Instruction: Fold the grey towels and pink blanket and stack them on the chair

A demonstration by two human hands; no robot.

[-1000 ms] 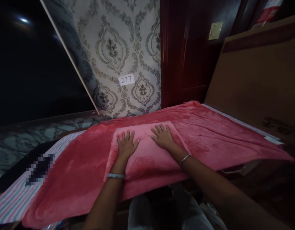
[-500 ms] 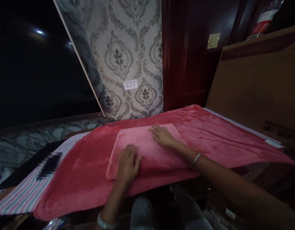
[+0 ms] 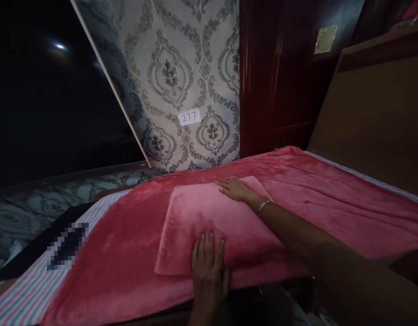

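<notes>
A soft pink rectangular piece of plush fabric (image 3: 191, 213), perhaps a folded cloth or a flat cushion, lies flat on a larger red-pink plush blanket (image 3: 123, 244). Near its front edge rests my left hand (image 3: 209, 267), palm down with the fingers spread. My right hand (image 3: 234, 189) is flat near the far edge of the pink piece, fingers stretched out, with a bracelet (image 3: 264, 207) at the wrist. Neither hand grips anything.
Under the blanket, a striped cloth (image 3: 28, 290) shows at the left. A large dark screen (image 3: 59, 99) stands at the back left. Patterned wallpaper (image 3: 175, 72) carries a paper label (image 3: 189, 117) reading 277. At the right leans a cardboard panel (image 3: 381, 108).
My left hand has moved right and toward me, from the left part of the pink piece to its front edge. The right hand stays near the far edge. The view has come closer.
</notes>
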